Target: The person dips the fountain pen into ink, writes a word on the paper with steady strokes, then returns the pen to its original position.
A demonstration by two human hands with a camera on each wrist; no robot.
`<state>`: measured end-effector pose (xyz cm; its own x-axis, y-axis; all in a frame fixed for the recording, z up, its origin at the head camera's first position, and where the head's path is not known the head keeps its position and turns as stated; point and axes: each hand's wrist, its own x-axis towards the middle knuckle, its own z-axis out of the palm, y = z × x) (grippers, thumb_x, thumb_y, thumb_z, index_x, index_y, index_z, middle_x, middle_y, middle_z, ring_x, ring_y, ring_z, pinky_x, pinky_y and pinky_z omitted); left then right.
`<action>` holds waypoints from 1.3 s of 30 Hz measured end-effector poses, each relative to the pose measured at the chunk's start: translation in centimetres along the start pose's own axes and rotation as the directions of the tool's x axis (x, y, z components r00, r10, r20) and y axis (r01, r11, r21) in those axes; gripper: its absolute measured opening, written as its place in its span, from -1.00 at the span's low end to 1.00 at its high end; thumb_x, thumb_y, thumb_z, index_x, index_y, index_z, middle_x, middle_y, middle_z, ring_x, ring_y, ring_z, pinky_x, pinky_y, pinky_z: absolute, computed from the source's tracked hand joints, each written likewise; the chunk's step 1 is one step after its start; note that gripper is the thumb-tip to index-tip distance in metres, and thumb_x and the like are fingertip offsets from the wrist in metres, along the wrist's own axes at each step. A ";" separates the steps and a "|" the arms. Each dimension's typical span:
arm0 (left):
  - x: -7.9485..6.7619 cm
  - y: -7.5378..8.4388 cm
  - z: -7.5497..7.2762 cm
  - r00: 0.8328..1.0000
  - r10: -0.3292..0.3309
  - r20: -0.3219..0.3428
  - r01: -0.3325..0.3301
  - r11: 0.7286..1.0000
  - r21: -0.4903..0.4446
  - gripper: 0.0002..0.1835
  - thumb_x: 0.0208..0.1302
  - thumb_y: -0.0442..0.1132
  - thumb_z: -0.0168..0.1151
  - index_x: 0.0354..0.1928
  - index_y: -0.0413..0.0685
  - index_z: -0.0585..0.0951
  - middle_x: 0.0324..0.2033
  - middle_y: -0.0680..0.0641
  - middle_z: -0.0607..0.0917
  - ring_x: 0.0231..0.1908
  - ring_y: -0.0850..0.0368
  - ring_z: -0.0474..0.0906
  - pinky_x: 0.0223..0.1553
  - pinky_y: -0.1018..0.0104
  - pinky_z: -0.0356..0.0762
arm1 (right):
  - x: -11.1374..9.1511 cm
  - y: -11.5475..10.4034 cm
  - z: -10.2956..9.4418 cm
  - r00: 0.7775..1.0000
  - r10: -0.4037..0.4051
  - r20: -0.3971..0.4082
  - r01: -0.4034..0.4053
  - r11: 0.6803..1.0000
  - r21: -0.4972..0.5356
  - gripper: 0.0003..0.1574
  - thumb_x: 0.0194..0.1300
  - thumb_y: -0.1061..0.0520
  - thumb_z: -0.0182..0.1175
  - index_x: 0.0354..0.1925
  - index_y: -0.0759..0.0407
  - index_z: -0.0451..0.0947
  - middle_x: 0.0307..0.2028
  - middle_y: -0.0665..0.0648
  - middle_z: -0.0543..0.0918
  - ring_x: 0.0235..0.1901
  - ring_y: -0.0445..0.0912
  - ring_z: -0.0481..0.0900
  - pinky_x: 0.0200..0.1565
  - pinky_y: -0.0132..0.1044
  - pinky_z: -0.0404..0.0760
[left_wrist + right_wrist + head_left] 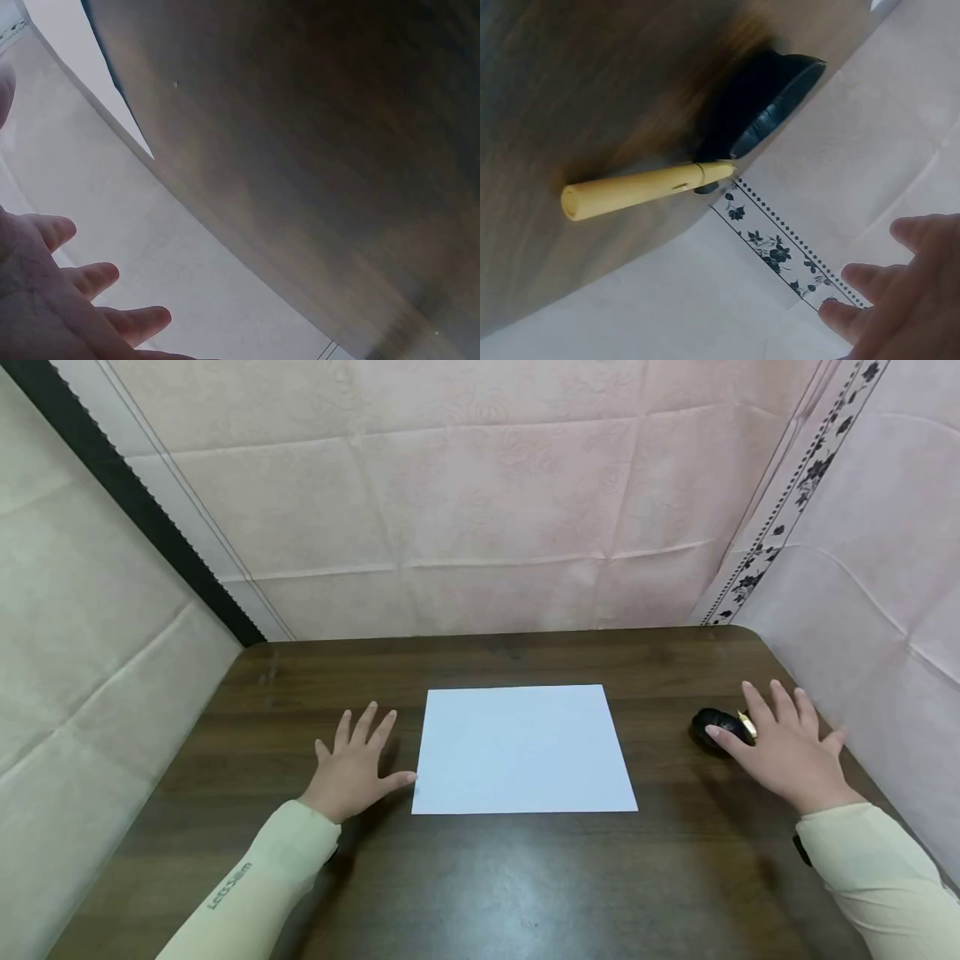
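A blank white sheet of paper point(525, 750) lies on the brown table, and its corner shows in the left wrist view. Just left of it my left hand point(351, 778) is held with spread fingers, the thumb tip right at the paper's left edge. On the right, my right hand point(797, 762), also spread and holding nothing, overlaps a small black dish-like object point(761, 101) in the head view. A slim yellow bamboo-like stick point(634, 193) with a ringed, tapered end leans against the black object. Most of this stick is hidden behind the right hand in the head view.
The dark wood table point(495, 885) has rounded far corners. Pale creased cloth point(480, 510) hangs behind it and along both sides, with a black strip point(150, 518) at left and a floral border point(806, 485) at right.
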<state>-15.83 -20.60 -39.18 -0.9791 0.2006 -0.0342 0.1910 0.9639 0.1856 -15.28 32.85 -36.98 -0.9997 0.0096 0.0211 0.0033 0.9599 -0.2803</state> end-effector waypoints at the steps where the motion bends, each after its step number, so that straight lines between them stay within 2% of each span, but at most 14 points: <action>1: 0.0 0.0 0.0 1.000 0.001 0.005 -0.001 1.000 -0.001 0.06 0.14 0.34 0.23 0.53 0.04 0.00 0.50 -0.23 -0.09 0.42 -0.46 -0.24 0.08 -0.64 -0.14 | 0.0 0.1 0.1 1.000 0.001 -0.001 -0.001 1.000 0.002 0.16 0.34 -0.48 -0.14 0.53 0.14 -0.33 0.44 0.52 -0.32 0.38 0.42 -0.58 -0.07 0.69 -0.42; 6: 0.1 0.2 0.2 0.999 0.011 0.033 -0.011 1.000 -0.008 0.06 0.13 0.34 0.24 0.53 0.07 0.01 0.51 -0.21 -0.08 0.43 -0.43 -0.22 0.09 -0.63 -0.10 | 0.1 0.3 0.4 1.000 0.008 -0.004 -0.008 1.000 0.011 0.16 0.34 -0.48 -0.13 0.53 0.14 -0.32 0.44 0.53 -0.28 0.39 0.45 -0.53 -0.08 0.70 -0.41; 16: 0.3 1.1 0.7 0.993 0.080 0.087 -0.078 0.997 -0.022 0.04 0.11 0.31 0.28 0.52 0.08 0.04 0.50 -0.17 -0.03 0.43 -0.39 -0.14 0.08 -0.59 0.04 | 0.1 1.1 1.0 0.999 0.030 0.021 -0.031 0.999 0.011 0.17 0.33 -0.50 -0.15 0.53 0.16 -0.29 0.43 0.54 -0.24 0.37 0.49 -0.45 -0.07 0.70 -0.42; 28: 0.5 1.7 1.4 0.983 0.124 0.138 -0.122 0.992 -0.023 0.00 0.14 0.27 0.28 0.52 0.09 0.07 0.50 -0.13 0.02 0.44 -0.35 -0.10 0.09 -0.54 0.13 | 0.1 2.2 1.5 0.996 0.062 0.069 -0.064 0.998 0.024 0.20 0.33 -0.52 -0.18 0.52 0.19 -0.32 0.41 0.57 -0.19 0.36 0.52 -0.39 -0.10 0.71 -0.30; 39: 0.9 1.8 1.7 0.977 0.113 0.178 -0.106 0.993 -0.048 -0.02 0.15 0.25 0.28 0.52 0.08 0.08 0.50 -0.14 0.03 0.43 -0.34 -0.08 0.12 -0.52 0.14 | 0.3 3.3 1.7 0.986 0.096 0.133 -0.104 0.993 0.053 0.23 0.32 -0.54 -0.21 0.51 0.23 -0.34 0.37 0.63 -0.16 0.33 0.56 -0.30 -0.12 0.72 -0.23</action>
<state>-16.28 -18.37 -40.59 -0.9229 0.3362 -0.1876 0.2903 0.9277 0.2346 -15.57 35.52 -39.51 -0.9889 0.0648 -0.1339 0.1063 0.9374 -0.3315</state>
